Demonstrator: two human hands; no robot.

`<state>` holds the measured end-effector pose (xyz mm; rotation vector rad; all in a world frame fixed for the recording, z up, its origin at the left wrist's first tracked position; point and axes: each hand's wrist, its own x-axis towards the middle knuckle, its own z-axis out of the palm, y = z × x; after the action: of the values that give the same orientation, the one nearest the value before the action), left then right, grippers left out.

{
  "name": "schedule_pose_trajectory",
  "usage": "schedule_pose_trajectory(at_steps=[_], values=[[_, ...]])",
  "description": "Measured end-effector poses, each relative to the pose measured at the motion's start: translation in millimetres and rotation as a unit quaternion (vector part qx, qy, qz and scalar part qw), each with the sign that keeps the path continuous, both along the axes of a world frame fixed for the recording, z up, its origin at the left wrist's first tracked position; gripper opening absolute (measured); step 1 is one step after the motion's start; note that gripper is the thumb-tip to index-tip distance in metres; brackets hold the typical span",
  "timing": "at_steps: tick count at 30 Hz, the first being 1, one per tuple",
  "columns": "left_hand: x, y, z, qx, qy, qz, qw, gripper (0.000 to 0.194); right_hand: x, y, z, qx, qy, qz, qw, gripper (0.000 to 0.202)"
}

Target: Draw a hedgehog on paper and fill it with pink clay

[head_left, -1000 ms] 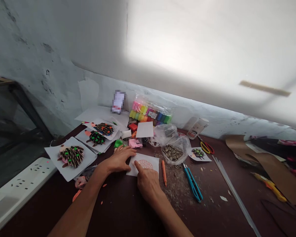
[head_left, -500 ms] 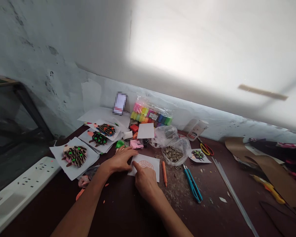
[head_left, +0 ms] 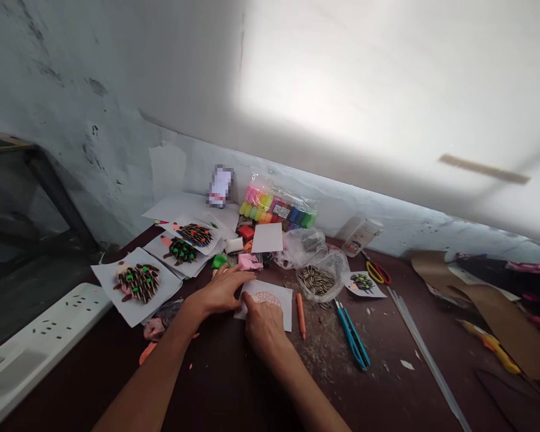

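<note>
from the head camera's view, the left hand point(head_left: 225, 289), thumb spread from its fingers, rests at the left edge of a small white paper square with an orange-line drawing point(head_left: 282, 298), which lies on the dark maroon tabletop point(head_left: 225, 384). the right hand point(head_left: 264, 324) points its index finger onto that sheet, though i can't tell whether its curled fingers pinch anything. seed-husk litter point(head_left: 321, 345) speckles the surface near an orange pen point(head_left: 301, 317), and a scuffed, pale wall point(head_left: 67, 174) rises behind.

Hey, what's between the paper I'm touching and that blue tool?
In the head view: an orange marker beside the paper, then scattered crumbs before the blue tool.
</note>
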<state>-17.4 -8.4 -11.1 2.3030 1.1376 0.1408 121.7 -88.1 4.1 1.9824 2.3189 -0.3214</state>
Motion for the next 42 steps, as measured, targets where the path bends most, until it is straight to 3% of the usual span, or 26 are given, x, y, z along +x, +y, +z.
schedule_pose_trajectory(at_steps=[37,42], values=[[1.6,-1.6,0.9,-0.006,0.020,-0.002,1.000,0.067,1.4,-12.2,-4.7,-0.009,-0.005,0.027,1.000,0.059],[1.4,-1.4,4.4,-0.027,0.026,0.001,0.999,0.073,11.0,-18.5,3.1,-0.020,-0.018,-0.030,0.999,0.052]])
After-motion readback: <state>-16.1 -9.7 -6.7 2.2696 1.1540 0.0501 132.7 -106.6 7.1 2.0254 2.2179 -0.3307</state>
